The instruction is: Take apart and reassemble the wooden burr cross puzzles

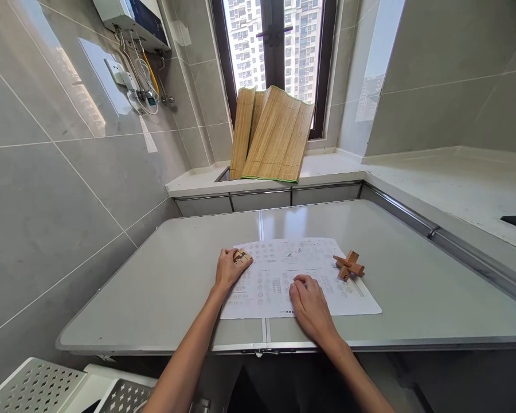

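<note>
Gripping a small wooden block cluster [242, 256] | left hand [229, 269] closed around it at the printed sheet's [284, 275] left edge | right hand [310, 301] lay flat, empty, seemingly steadying the sheet | assembled wooden cross puzzle [349, 265] sat apart, right side of the sheet, on the grey table [176, 287].

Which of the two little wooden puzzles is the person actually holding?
The blocky wooden puzzle at the sheet's left edge, gripped by the left hand. The cross-shaped wooden puzzle lies untouched to the right, apart from the right hand resting on the printed sheet.
</note>
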The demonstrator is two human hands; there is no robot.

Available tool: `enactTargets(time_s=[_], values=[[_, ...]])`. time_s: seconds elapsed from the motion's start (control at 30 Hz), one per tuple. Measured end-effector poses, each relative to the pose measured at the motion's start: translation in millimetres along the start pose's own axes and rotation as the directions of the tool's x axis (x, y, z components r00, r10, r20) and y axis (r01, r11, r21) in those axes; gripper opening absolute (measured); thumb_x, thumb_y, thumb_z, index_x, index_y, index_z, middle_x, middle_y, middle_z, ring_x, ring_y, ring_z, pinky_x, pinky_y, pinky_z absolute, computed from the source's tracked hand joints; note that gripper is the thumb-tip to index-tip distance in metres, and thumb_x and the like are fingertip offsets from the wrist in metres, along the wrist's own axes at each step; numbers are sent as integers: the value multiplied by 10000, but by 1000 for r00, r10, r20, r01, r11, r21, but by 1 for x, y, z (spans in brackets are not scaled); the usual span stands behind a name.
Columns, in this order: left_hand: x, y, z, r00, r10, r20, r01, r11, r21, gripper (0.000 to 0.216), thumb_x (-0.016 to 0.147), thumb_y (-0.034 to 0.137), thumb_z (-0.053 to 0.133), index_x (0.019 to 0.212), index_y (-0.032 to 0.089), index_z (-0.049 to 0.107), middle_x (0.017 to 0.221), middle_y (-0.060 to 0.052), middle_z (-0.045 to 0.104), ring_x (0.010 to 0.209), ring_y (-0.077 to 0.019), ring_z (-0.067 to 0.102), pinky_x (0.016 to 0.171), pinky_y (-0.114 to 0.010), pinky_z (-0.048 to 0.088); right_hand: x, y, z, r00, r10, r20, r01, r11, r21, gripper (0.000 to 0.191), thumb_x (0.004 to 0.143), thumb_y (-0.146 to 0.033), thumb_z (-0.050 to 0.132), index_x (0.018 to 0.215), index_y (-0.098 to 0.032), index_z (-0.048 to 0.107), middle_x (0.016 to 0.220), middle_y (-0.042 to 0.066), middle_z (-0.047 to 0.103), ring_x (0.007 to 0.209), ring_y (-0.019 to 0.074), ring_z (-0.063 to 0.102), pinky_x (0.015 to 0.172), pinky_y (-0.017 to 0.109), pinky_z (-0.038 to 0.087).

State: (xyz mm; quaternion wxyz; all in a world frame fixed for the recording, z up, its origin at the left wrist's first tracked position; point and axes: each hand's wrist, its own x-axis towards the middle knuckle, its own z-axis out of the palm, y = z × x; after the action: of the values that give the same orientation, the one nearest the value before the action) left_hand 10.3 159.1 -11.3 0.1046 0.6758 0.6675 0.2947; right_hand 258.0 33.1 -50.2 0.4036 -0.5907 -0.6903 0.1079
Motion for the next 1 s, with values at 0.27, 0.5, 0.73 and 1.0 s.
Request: enactTargets(time_s=[0.27, 0.5, 0.73, 1.0], values=[[-14, 3, -7, 998, -58, -15, 59, 996, 72, 853, 724, 633, 782, 1382, 163, 512, 1352, -180, 508, 1118, -326, 631, 888, -417, 529, 1, 1, 0, 1000, -12, -19, 12, 1000, 6, 404, 1089, -385, 302, 937, -214, 635, 1121, 121, 629, 1029, 273, 595, 932, 451, 482], [-79, -4, -33, 998, -57, -20, 56, 997, -61, 768, 834, 602, 647, 1453, 203, 429, 1301, -124, 512, 967, -231, 653, 883, -399, 552, 0, 1, -3, 1000, 10, -6, -10, 998, 63, 340, 1067, -398, 361, 915, -228, 613, 1127, 125, 627, 1047, 292, 599, 922, 465, 499], [-129, 0, -56, 997, -35, 69, 46, 984, -170, 374, 915, 565, 554, 969, 212, 666, 720, 18, 585, 616, -152, 538, 637, -269, 466, -3, -2, -6, 999, 29, 25, -31, 995, 93, 247, 1037, -349, 425, 884, -243, 587, 1125, 109, 635, 1046, 282, 611, 896, 444, 521], [-141, -2, -53, 992, -50, 117, 72, 979, -192, 408, 930, 583, 538, 817, 209, 656, 628, 39, 514, 566, -129, 420, 594, -238, 375, -3, -1, -2, 998, 43, 38, -47, 994, 103, 226, 1019, -346, 451, 862, -252, 584, 1119, 90, 648, 1052, 271, 626, 893, 420, 528]])
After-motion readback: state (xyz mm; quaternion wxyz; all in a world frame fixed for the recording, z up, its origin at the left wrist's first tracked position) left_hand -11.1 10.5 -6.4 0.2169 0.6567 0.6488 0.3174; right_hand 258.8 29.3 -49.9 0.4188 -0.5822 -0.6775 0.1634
